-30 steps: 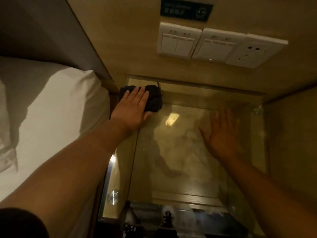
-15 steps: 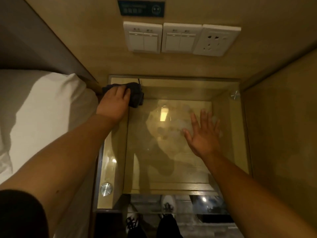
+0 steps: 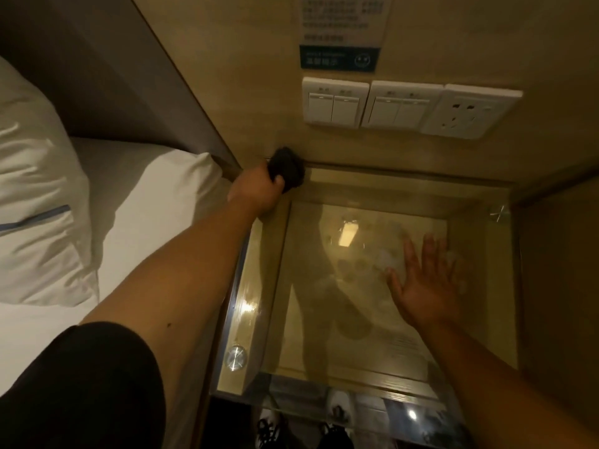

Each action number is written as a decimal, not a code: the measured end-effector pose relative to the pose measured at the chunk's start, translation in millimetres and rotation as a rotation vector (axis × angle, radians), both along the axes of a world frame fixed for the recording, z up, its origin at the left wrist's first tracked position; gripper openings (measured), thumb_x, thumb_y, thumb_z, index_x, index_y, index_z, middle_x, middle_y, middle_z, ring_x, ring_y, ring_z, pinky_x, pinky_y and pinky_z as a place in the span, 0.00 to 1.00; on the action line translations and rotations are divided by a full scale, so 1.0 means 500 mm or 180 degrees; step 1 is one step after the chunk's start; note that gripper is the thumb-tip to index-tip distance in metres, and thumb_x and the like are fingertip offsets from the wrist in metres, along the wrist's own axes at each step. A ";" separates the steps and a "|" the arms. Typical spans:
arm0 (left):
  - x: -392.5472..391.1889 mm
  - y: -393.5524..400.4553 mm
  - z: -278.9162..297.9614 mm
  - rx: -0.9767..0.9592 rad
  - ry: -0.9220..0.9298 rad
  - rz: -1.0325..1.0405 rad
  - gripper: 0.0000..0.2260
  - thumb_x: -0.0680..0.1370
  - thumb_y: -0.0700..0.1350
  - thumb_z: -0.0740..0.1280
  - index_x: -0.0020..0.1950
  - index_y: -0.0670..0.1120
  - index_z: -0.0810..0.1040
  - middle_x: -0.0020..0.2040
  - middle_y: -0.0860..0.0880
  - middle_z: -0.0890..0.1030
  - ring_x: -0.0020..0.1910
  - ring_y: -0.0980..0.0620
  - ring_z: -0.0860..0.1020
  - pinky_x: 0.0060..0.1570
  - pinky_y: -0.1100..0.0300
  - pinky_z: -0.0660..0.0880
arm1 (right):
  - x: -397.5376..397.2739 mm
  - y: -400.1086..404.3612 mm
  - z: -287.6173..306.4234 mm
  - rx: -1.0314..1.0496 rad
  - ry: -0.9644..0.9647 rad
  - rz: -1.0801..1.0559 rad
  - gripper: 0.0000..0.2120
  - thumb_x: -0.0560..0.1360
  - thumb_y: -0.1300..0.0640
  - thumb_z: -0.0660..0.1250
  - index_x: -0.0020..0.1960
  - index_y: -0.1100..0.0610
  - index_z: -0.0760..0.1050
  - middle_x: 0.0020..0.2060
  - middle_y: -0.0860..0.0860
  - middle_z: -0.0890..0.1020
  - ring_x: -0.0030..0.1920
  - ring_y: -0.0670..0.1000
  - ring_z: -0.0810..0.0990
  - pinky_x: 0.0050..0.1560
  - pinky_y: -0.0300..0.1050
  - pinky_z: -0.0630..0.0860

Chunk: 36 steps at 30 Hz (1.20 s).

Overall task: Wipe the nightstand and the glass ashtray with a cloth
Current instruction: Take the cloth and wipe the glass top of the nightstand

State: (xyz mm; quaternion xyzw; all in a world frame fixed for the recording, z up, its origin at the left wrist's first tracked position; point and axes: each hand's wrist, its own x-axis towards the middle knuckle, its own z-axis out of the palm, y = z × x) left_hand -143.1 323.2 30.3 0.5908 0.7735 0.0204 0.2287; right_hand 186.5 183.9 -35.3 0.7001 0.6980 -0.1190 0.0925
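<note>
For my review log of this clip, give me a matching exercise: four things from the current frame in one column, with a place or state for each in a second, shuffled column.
Things:
1. dark cloth
2. right hand
3. pillow
4. wall socket

Places or states:
A. lying on the bed
B. gripped at the nightstand's far left corner
C. right of the two switch plates
D. open, fingers spread over the glass top

Pairs: 1-B, 2-D, 3-A, 4-C

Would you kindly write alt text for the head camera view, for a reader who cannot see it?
A person's left hand grips a dark cloth at the back left corner of a glass-topped nightstand, while the right hand rests open and flat on the glass. A white bed lies left; wall switches sit above.
</note>
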 end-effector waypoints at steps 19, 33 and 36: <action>0.010 -0.015 -0.109 0.0738 0.0105 -0.1343 0.24 0.79 0.36 0.58 0.76 0.43 0.60 0.77 0.43 0.57 0.76 0.44 0.52 0.73 0.49 0.46 | 0.003 -0.002 -0.015 0.0182 -0.0003 -0.0020 0.32 0.76 0.35 0.40 0.76 0.47 0.48 0.77 0.56 0.48 0.76 0.56 0.41 0.74 0.61 0.41; -0.001 -0.720 -0.039 0.0202 -0.0006 -0.1712 0.32 0.61 0.35 0.76 0.65 0.41 0.76 0.66 0.42 0.75 0.65 0.43 0.73 0.65 0.47 0.67 | -0.002 -0.005 0.005 0.0123 0.0244 -0.0143 0.33 0.76 0.35 0.41 0.77 0.47 0.48 0.77 0.54 0.47 0.76 0.56 0.42 0.73 0.62 0.43; 0.010 -0.801 -0.016 0.0133 0.0015 -0.1603 0.30 0.60 0.36 0.78 0.62 0.42 0.79 0.64 0.44 0.78 0.63 0.45 0.76 0.57 0.41 0.73 | -0.005 -0.010 0.013 0.0224 0.0286 -0.0078 0.32 0.76 0.35 0.41 0.77 0.48 0.50 0.77 0.56 0.50 0.76 0.58 0.44 0.73 0.63 0.44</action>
